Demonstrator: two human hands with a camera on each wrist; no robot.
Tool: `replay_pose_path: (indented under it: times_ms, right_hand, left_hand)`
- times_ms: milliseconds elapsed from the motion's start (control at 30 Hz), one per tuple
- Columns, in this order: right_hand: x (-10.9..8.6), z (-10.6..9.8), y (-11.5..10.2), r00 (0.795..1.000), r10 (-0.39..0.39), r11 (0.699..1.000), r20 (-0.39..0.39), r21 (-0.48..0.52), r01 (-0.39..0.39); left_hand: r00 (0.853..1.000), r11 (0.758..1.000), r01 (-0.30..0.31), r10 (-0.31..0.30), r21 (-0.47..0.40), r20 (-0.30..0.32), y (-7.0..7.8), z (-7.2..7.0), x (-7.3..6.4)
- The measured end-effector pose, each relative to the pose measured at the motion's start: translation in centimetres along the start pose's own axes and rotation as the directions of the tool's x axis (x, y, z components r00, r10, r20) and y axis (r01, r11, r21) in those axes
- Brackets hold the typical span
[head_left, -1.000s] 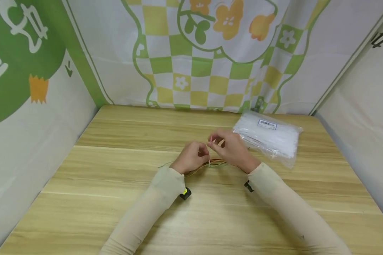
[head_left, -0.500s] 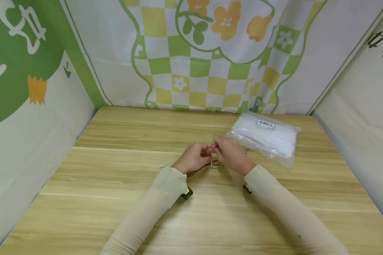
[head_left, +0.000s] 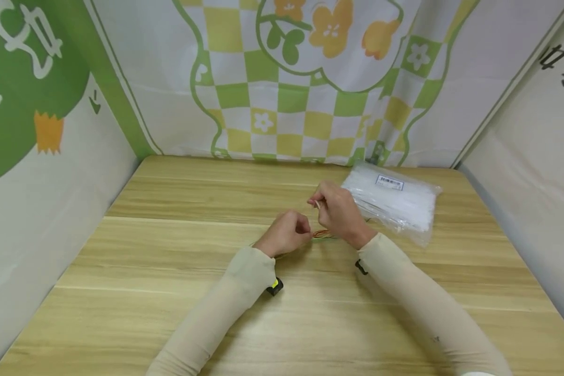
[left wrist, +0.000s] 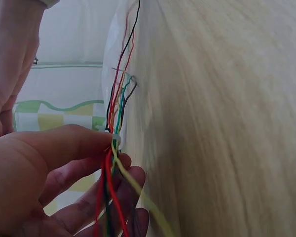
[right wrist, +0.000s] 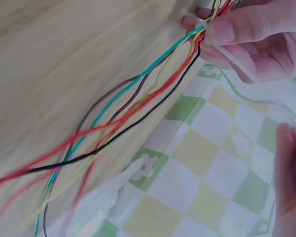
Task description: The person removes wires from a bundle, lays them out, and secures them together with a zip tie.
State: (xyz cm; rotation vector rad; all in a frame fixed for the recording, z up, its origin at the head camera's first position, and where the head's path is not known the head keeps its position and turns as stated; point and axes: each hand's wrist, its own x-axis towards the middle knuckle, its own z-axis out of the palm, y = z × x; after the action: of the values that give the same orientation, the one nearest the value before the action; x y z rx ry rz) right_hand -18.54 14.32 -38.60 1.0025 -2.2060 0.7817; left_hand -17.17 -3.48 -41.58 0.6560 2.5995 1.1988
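A bundle of thin red, black, yellow, green and brown wires [right wrist: 138, 106] runs through my left hand [head_left: 285, 233]. Thumb and fingers pinch it right at a white cable tie [left wrist: 115, 137], which loops round the wires. From that loop the tie's long tail [right wrist: 239, 64] stretches away toward my right hand [head_left: 339, 211]. This hand is raised above and to the right of the left one, its curled fingers gripping the tail's end. In the right wrist view its fingers [right wrist: 287, 163] show at the right edge. Wires beyond the tie fan out loosely.
A clear plastic bag of white cable ties [head_left: 390, 201] with a barcode label lies at the back right of the wooden table [head_left: 169, 292]. Printed curtains [head_left: 291, 125] close off the back and both sides.
Half a second ago both hands met over the tie. Since then the right hand has moved up and away with the tail, while the left has settled lower at the loop.
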Motion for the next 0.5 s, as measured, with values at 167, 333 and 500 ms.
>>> replay_pose_path:
  times_ms: [167,333,500]
  right_hand:
    - [0.5,0.1,0.3,0.987,-0.106,0.994,-0.12,0.025,0.11]
    - [0.9,0.0,0.3,0.986,-0.073,0.995,-0.149,0.056,0.083]
    - [1.3,-0.2,0.4,0.994,0.101,0.982,-0.04,0.165,-0.093]
  left_hand:
    - [1.0,1.0,-0.006,0.006,0.012,-0.017,0.4,-0.1,-0.1]
    - [0.999,0.998,-0.034,0.036,0.056,-0.04,0.7,-0.3,-0.2]
    - [0.998,0.982,-0.059,0.064,0.177,-0.021,0.4,-0.4,-0.9]
